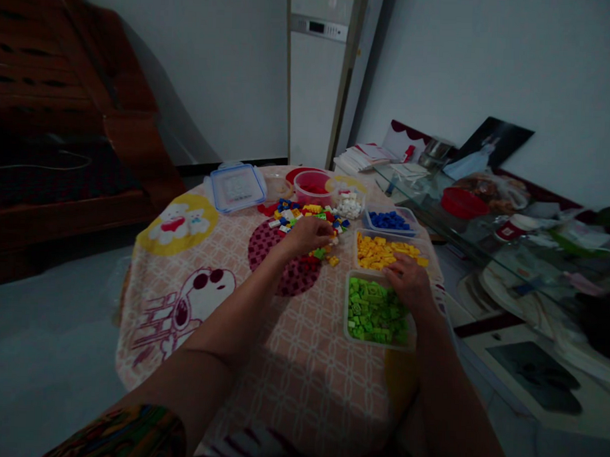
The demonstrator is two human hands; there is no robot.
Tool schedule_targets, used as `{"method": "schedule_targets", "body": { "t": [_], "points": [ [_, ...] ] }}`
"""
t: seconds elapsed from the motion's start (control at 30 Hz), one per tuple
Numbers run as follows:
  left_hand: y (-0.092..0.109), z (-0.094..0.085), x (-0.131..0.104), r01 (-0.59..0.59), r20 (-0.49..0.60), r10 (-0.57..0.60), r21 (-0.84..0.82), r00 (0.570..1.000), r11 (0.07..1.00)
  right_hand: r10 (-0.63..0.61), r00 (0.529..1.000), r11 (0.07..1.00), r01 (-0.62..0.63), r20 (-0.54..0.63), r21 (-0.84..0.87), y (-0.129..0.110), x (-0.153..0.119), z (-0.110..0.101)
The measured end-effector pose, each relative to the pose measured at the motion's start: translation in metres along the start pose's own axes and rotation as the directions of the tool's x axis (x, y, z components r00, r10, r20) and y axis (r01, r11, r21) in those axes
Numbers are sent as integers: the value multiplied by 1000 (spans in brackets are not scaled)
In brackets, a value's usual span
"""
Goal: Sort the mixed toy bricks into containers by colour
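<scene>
My left hand [309, 236] is over a mixed pile of toy building bricks [290, 214], fingers bent down and closed; whatever is between them is hidden. My right hand [409, 280] reaches over the near rim of a clear box of yellow bricks [377, 250]. Its fingers are curled together at the bricks, and I cannot make out what they hold. Below that hand stands a clear box of green bricks [375, 311], partly covered by my wrist. A loose yellow brick [333, 261] lies on the cloth beside the pile.
Beyond the yellow box is a box of blue bricks [389, 221]. White bricks [349, 205], a pink tub [314, 185] with red bricks and a blue-edged lid [238, 187] lie farther back on the patterned tablecloth [300, 361]. A cluttered glass table [435, 220] adjoins at right.
</scene>
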State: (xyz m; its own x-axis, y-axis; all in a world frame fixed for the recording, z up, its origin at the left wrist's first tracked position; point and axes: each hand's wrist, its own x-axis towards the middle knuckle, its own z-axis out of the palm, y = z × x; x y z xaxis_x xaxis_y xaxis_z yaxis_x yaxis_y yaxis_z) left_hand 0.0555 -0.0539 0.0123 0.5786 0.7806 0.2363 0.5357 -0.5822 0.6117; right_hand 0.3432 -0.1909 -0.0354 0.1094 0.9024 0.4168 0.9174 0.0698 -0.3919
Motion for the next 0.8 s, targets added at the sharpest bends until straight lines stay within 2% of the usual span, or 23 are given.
{"method": "schedule_targets", "body": {
  "t": [0.07,0.13,0.27,0.43,0.6,0.7,0.8],
  "points": [
    [-10,-2,0,39,9,-40,45,999,998,1,1000,1000,-1,-30,6,-3,1,-3],
    [-12,3,0,42,59,-44,32,997,999,-48,996,998,51,-75,38,-11,1,-8],
    [5,20,1,-38,94,44,-62,995,997,-246,962,949,263,-114,171,-37,-3,-27],
    [35,38,-3,-128,211,159,-151,965,980,-465,876,865,420,125,273,-72,-16,-36],
    [39,47,-9,-78,277,147,-246,950,966,-562,765,827,529,314,190,-82,-21,-22],
    [36,49,-8,-27,299,109,-267,948,963,-566,721,816,560,399,144,-82,-23,-17],
    [35,51,-6,-3,302,88,-274,949,962,-466,710,846,532,528,33,-82,-24,-20]
  ]
}}
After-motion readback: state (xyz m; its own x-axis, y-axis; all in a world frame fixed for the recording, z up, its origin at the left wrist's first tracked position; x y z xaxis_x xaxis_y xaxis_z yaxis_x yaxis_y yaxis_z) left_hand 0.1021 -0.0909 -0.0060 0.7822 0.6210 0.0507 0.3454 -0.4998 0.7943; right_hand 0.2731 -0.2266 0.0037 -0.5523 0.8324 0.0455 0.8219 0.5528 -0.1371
